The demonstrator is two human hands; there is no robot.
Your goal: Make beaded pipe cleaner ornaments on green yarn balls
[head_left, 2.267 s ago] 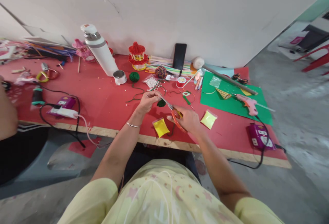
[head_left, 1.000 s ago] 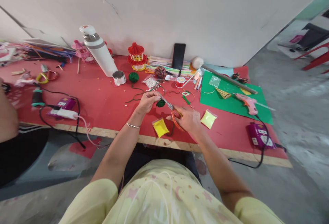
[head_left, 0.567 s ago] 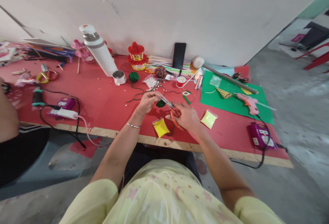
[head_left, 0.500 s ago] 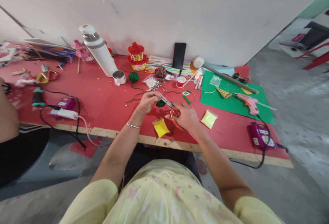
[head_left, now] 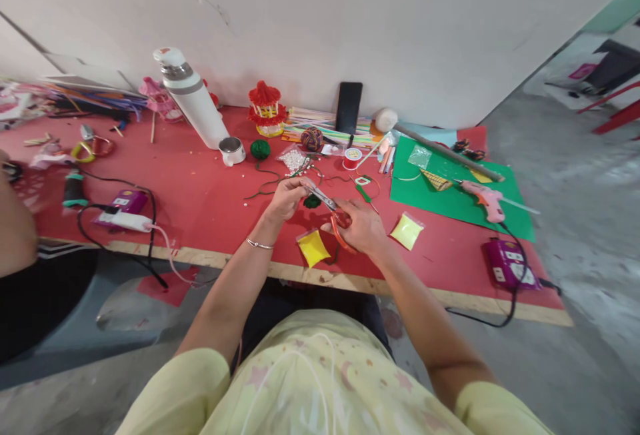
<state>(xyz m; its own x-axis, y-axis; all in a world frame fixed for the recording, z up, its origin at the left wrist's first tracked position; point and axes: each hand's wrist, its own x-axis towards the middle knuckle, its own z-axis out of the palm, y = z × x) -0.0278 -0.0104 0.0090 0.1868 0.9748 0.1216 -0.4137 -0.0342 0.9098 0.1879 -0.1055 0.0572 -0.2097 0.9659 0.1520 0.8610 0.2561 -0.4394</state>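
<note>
My right hand (head_left: 364,228) grips orange-handled scissors (head_left: 333,212), blades pointing up-left toward my left hand (head_left: 289,195). My left hand is closed in a pinch on something thin that I cannot make out, right at the blade tips. A small green yarn tuft (head_left: 313,201) lies on the red table (head_left: 200,195) just below the blades. A yellow powder packet (head_left: 312,248) rests under my hands near the table's front edge, and a paler yellow packet (head_left: 406,230) lies to the right.
A white bottle (head_left: 193,98), metal cup (head_left: 233,150), green yarn ball (head_left: 260,149), red paper ornament (head_left: 266,109), phone (head_left: 349,108), green sheet (head_left: 450,195) with pink glue gun (head_left: 483,199), purple power strips (head_left: 505,265) and cables lie about. Another person's arm (head_left: 15,222) sits at left.
My right hand with the scissors has shifted slightly up-left, closer to my left hand. Otherwise the hands stay in place.
</note>
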